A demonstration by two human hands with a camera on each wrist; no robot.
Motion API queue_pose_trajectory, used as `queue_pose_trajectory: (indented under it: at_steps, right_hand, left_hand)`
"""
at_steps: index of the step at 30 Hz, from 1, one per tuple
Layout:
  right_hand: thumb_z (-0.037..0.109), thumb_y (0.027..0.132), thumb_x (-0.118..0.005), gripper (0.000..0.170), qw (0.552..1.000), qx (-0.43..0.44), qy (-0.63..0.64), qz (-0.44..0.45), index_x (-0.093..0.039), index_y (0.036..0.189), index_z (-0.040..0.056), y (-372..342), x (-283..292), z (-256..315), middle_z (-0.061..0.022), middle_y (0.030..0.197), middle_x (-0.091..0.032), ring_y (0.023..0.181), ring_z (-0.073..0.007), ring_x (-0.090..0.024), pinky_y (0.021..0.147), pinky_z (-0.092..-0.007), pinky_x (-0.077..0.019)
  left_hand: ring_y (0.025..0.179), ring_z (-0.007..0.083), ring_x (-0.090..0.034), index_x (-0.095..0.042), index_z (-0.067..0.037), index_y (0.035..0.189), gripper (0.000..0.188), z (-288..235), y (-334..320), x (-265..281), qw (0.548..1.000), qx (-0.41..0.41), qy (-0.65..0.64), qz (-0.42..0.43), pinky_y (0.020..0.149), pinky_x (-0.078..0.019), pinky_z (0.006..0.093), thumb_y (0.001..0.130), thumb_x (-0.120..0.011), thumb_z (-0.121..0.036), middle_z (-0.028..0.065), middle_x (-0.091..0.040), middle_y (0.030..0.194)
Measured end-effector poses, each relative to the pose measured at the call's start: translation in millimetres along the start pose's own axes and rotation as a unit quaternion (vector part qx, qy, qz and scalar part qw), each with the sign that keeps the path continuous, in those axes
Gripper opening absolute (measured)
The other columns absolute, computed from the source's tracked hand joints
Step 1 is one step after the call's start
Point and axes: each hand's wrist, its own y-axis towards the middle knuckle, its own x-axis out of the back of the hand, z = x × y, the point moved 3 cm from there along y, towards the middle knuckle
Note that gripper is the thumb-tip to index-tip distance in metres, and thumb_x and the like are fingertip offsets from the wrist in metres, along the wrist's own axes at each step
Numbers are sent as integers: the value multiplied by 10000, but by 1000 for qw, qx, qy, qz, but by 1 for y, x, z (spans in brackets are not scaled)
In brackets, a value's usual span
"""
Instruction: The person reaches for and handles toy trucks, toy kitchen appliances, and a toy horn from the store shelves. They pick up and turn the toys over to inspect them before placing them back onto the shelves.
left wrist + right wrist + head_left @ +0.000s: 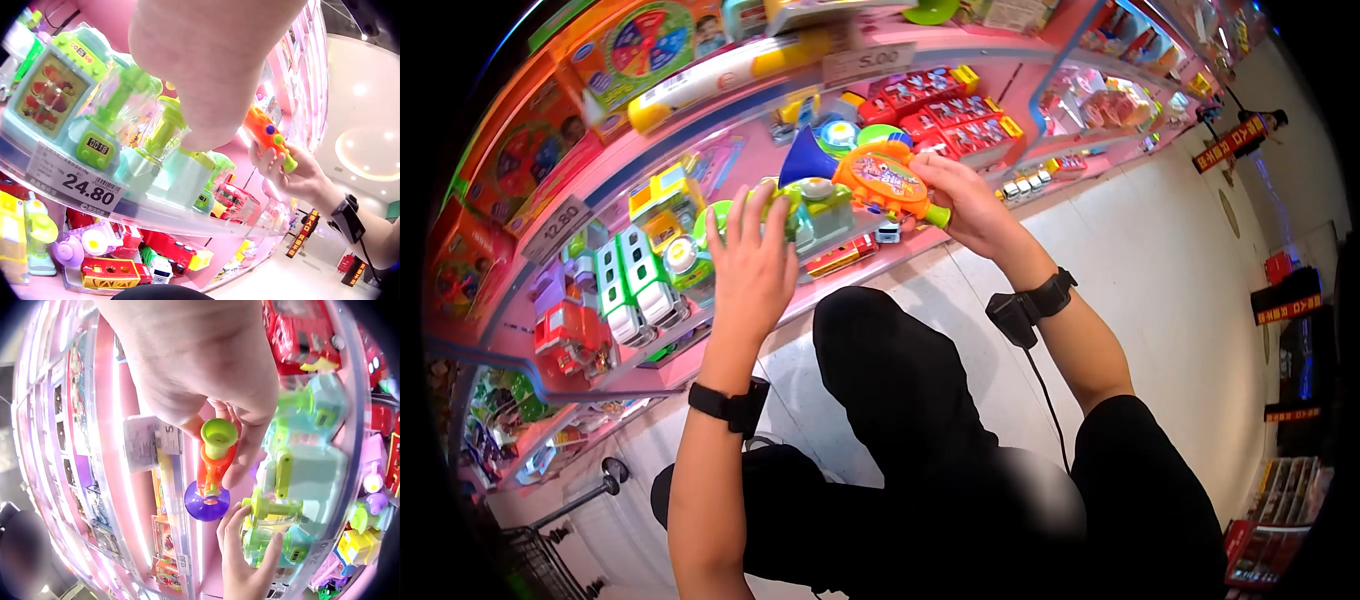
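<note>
My right hand holds an orange toy trumpet near its lime-green mouthpiece, fingers wrapped round the body. The blue bell points left, over the shelf. In the right wrist view the mouthpiece faces the camera, with the purple-blue bell beyond it. My left hand reaches over the shelf with its fingers spread and loosely bent. Its fingertips are right at the boxed teal and lime toy appliances. One toy appliance in the left wrist view has a small display panel.
A shelf price tag reads 24.80. Green and white toy buses and a red toy truck stand at the left. Red boxed toys sit behind the trumpet. A cart is at lower left on the tiled floor.
</note>
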Motion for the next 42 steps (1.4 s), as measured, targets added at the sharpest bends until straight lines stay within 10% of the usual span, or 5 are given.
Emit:
queue_pose_trajectory:
  at_steps: [16, 23, 42]
  right_hand:
    - [303, 1004, -528, 331, 939, -27, 126, -320, -560, 1166, 17, -167, 140, -58, -125, 1029, -667, 838, -197, -657, 691, -307, -549]
    - [254, 995, -538, 328, 925, -110, 212, -296, -564, 1161, -27, -171, 142, -135, -143, 1031, -637, 842, -223, -655, 744, -328, -535]
    - [257, 978, -569, 256, 928, -136, 256, -233, -565, 1097, 31, -137, 137, -256, -101, 1022, -653, 863, -169, -681, 786, -296, -532]
  left_hand:
    - [1366, 381, -386, -561, -46, 1221, 405, -88, 7, -38, 972, -162, -131, 108, 1157, -271, 529, 822, -622, -10, 163, -469, 1407]
    - [1196, 380, -530, -588, -7, 1128, 305, -90, 1, -67, 945, -136, -205, 216, 1021, -426, 442, 826, -630, 0, 173, -543, 1282]
    - [1192, 397, -543, -550, 11, 1219, 340, -49, -28, -155, 887, -60, -88, 450, 1011, -434, 415, 919, -633, -127, 204, -563, 1272]
